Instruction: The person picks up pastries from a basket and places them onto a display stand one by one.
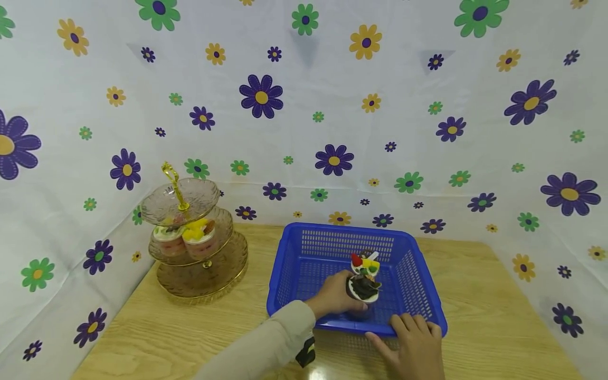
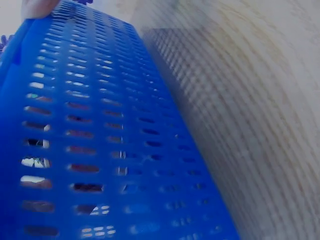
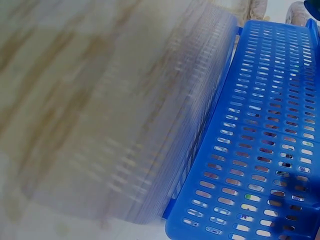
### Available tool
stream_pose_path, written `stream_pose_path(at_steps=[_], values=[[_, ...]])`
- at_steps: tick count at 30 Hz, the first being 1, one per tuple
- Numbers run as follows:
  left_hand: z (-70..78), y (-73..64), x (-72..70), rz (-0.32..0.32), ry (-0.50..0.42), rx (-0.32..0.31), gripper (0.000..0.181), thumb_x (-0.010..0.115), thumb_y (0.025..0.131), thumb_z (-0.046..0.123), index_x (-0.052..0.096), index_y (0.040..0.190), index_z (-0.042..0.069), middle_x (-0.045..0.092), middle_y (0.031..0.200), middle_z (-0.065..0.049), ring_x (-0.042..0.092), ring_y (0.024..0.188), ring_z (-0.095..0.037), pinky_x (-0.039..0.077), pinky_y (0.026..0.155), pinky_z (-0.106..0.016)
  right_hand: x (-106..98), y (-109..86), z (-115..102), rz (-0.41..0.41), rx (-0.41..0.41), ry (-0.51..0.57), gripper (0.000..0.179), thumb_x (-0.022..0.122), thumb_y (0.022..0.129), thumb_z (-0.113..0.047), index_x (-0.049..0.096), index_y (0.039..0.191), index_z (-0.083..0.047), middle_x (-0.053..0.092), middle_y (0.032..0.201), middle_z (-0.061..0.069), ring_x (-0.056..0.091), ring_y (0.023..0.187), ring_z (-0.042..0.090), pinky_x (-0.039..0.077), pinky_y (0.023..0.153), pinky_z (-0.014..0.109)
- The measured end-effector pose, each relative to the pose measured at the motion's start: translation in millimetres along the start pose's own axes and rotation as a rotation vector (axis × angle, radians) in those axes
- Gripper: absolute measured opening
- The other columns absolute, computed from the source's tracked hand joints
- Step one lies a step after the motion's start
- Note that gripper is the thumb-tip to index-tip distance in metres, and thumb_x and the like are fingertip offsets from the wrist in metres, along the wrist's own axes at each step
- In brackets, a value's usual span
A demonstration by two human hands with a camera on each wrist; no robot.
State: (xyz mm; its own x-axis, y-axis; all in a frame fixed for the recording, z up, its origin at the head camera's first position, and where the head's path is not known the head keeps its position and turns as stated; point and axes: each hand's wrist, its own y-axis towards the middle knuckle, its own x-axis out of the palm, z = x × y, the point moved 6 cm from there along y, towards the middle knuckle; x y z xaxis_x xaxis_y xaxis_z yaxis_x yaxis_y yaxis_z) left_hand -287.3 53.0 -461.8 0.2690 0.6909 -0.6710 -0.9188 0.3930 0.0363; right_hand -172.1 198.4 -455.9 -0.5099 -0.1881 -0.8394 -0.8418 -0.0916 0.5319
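My left hand (image 1: 334,295) reaches over the front rim into the blue plastic basket (image 1: 304,224) and grips a chocolate-topped dessert cup (image 1: 363,288), fingers round its side. Just behind that cup, inside the basket, stands a fruit-topped dessert cup (image 1: 366,264) with red and yellow pieces on it. My right hand (image 1: 418,343) holds the basket's front rim near its right corner, the fingers over the edge and the thumb outside. Both wrist views mostly show the basket's slotted wall (image 2: 100,125); the held cup is largely hidden there.
A three-tier stand (image 1: 204,274) with gold edges and a gold handle is at the left on the wooden table (image 1: 161,338). Two dessert cups (image 1: 199,245) sit on its middle tier. A flower-patterned white cloth (image 1: 294,137) encloses the back and sides.
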Motion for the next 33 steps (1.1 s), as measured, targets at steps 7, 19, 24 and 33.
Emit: stream_pose_path(at_steps=[7,19,24,33], values=[[0.7,-5.7,-21.0,0.031,-0.105,0.005,0.068,0.087,0.068,0.031,0.057,0.123,0.004,0.065,0.111,-0.005,0.061,0.102,-0.021,0.051,0.085,-0.033,-0.5,-1.3,-0.7,0.033,-0.017,0.008,0.055,0.069,0.070,-0.067,0.061,0.077,-0.014,0.061,0.080,0.005,0.055,0.081,0.029,0.036,0.074,0.049],[1.9,-21.5,-81.3,0.132,-0.288,0.051,0.076,0.084,0.074,0.029,0.047,0.137,0.008,0.056,0.129,-0.006,0.054,0.120,-0.024,0.046,0.100,-0.039,-1.6,-2.6,-1.7,0.033,-0.003,-0.004,0.055,0.069,0.069,-0.068,0.061,0.076,-0.014,0.061,0.079,0.005,0.054,0.078,0.028,0.036,0.073,0.049],[-1.5,-33.3,-110.8,0.216,-0.368,0.084,0.072,0.085,0.073,0.023,0.049,0.134,0.008,0.056,0.127,-0.007,0.054,0.119,-0.025,0.044,0.101,-0.042,0.3,-1.9,-1.1,-0.004,0.024,-0.005,0.055,0.070,0.069,-0.067,0.061,0.077,-0.014,0.061,0.079,0.005,0.054,0.080,0.028,0.035,0.074,0.050],[-22.9,-63.2,-150.8,0.309,-0.502,0.105,0.070,0.081,0.076,0.011,0.046,0.136,0.008,0.047,0.137,-0.012,0.045,0.129,-0.029,0.035,0.109,-0.038,1.0,0.2,-1.2,-0.005,0.023,0.007,0.055,0.071,0.069,-0.066,0.061,0.078,-0.013,0.061,0.080,0.005,0.054,0.081,0.028,0.035,0.076,0.051]])
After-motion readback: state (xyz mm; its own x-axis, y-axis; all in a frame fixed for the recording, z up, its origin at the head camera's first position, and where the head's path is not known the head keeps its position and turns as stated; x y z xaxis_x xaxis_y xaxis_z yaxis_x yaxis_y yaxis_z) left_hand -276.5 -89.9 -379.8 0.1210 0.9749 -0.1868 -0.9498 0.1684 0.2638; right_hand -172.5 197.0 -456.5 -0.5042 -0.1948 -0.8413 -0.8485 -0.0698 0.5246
